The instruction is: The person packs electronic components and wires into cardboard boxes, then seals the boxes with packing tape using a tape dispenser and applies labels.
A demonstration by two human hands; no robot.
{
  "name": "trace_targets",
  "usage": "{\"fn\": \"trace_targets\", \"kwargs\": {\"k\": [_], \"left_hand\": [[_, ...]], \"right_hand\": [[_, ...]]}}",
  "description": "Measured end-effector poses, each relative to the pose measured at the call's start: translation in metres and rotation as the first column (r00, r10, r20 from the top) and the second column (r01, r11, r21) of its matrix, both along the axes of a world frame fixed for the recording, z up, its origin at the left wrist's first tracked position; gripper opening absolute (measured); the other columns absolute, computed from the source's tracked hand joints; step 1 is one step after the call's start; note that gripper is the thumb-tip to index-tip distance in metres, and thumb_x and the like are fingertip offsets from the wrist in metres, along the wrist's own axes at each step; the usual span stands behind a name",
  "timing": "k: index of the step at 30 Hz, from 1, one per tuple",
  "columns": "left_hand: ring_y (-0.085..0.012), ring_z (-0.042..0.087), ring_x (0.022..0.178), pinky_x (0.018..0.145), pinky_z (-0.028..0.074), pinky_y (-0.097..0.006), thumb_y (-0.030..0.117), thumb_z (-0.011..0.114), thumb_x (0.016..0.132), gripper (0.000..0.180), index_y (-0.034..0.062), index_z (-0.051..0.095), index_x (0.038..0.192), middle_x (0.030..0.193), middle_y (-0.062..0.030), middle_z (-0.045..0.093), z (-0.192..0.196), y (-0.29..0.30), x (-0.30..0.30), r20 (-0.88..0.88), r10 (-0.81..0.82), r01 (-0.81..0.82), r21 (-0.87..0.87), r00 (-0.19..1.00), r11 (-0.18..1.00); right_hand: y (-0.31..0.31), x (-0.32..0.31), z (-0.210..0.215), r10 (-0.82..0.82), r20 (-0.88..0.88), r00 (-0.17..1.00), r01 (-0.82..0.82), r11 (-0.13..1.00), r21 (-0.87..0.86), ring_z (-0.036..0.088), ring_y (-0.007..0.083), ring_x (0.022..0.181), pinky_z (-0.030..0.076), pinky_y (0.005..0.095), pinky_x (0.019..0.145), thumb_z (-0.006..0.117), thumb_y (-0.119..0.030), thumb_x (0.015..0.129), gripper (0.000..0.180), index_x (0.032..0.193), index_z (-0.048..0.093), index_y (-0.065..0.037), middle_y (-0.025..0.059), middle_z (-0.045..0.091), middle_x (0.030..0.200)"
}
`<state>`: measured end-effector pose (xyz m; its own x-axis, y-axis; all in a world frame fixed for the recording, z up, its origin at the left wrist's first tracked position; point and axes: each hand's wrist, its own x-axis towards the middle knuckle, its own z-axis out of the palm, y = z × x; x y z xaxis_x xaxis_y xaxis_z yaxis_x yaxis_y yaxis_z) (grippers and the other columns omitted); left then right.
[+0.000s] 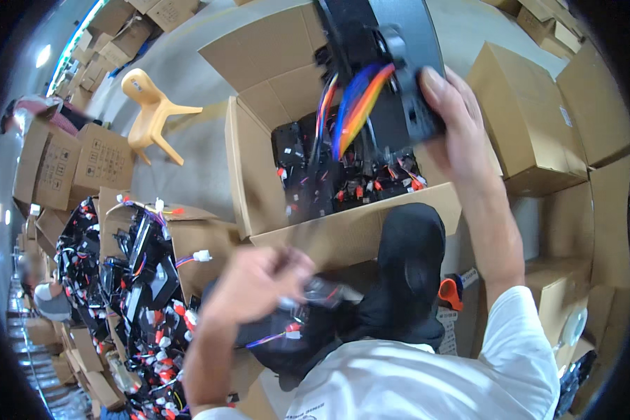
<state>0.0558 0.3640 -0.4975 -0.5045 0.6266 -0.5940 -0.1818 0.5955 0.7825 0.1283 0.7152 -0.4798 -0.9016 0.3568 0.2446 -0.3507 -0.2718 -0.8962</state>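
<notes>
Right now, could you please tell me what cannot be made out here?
Head view: left hand, grip lost to motion blur.
Head view: black device in the right hand, top cut off by the upper edge.
Head view: open carton, bottom hidden by black parts.

Wired parts [292, 145] lie inside the open carton [254, 192]. Over the carton's right side, the right hand [455, 115] holds a wired unit [416, 42], whose wires [360, 108] hang above the carton's contents. The left hand [266, 283] is before the carton's near left corner, and the person's legs [407, 262] are also before it. Left of the carton and nearer lies a heap of parts [143, 297]; left of it and farther off, a chair [147, 115] stands on the floor [210, 42]. Right of the carton stands a box [528, 115].
</notes>
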Motion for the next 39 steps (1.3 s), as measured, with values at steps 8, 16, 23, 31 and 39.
{"fn": "trace_targets", "kwargs": {"k": [8, 16, 23, 31, 39], "left_hand": [[-0.0302, 0.077, 0.121, 0.117, 0.057, -0.053, 0.009, 0.087, 0.096, 0.028, 0.0044, 0.081, 0.123, 0.116, -0.0114, 0.081, -0.026, 0.021, -0.279, -0.902, -0.424, 0.241, -0.431, -0.082, 0.87], [-0.04, 0.06, 0.157, 0.138, 0.033, -0.067, 0.008, 0.092, 0.088, 0.064, 0.0077, 0.074, 0.149, 0.161, -0.0169, 0.067, 0.024, -0.087, -0.28, -0.909, -0.374, 0.076, -0.392, -0.183, 0.917], [-0.0318, 0.068, 0.147, 0.124, 0.052, -0.044, 0.005, 0.088, 0.095, 0.05, -0.0035, 0.078, 0.143, 0.157, -0.0178, 0.072, 0.049, -0.362, -0.211, -0.926, 0.045, -0.56, -0.188, 0.374, 0.807], [-0.0328, 0.072, 0.141, 0.124, 0.052, -0.045, 0.016, 0.089, 0.096, 0.071, -0.0062, 0.065, 0.158, 0.149, -0.0248, 0.076, -0.031, -0.401, -0.23, -0.81, 0.09, -0.268, -0.085, 0.579, 0.96], [-0.0206, 0.065, 0.146, 0.128, 0.045, -0.035, 0.03, 0.084, 0.108, 0.073, -0.0076, 0.059, 0.166, 0.159, -0.0141, 0.072, -0.024, -0.45, -0.292, -0.125, 0.299, -0.28, 0.149, 0.946, 0.948]], "right_hand": [[0.031, -0.188, -0.263, 0.41, 0.739, 0.535, -0.464, 0.873, -0.149, 0.079, 0.0254, 0.119, 0.065, 0.0433, 0.107, 0.095, -0.036, 0.102, 0.074, 0.145, 0.065, 0.017, 0.0191, 0.081, 0.132], [-0.125, -0.296, -0.542, 0.061, 0.944, 0.324, -0.483, 0.869, 0.11, 0.074, 0.0355, 0.129, 0.059, 0.0494, 0.11, 0.086, -0.045, 0.107, 0.078, 0.154, 0.063, 0.013, 0.025, 0.078, 0.142], [-0.136, -0.32, -0.548, -0.034, 0.949, 0.314, -0.718, 0.645, 0.261, 0.081, 0.0305, 0.118, 0.065, 0.0429, 0.099, 0.076, -0.061, 0.109, 0.08, 0.152, 0.071, 0.006, 0.0213, 0.081, 0.135], [-0.113, -0.278, -0.353, 0.144, 0.8, 0.582, -0.779, 0.379, 0.499, 0.081, 0.0238, 0.09, 0.064, 0.0412, 0.088, 0.073, -0.037, 0.111, 0.046, 0.121, 0.085, 0.007, 0.0166, 0.085, 0.1], [-0.194, -0.201, -0.185, 0.324, 0.725, 0.608, -0.755, 0.519, 0.401, 0.08, 0.0179, 0.105, 0.065, 0.0349, 0.096, 0.073, -0.03, 0.117, 0.041, 0.135, 0.079, 0.006, 0.0112, 0.084, 0.117]]}}
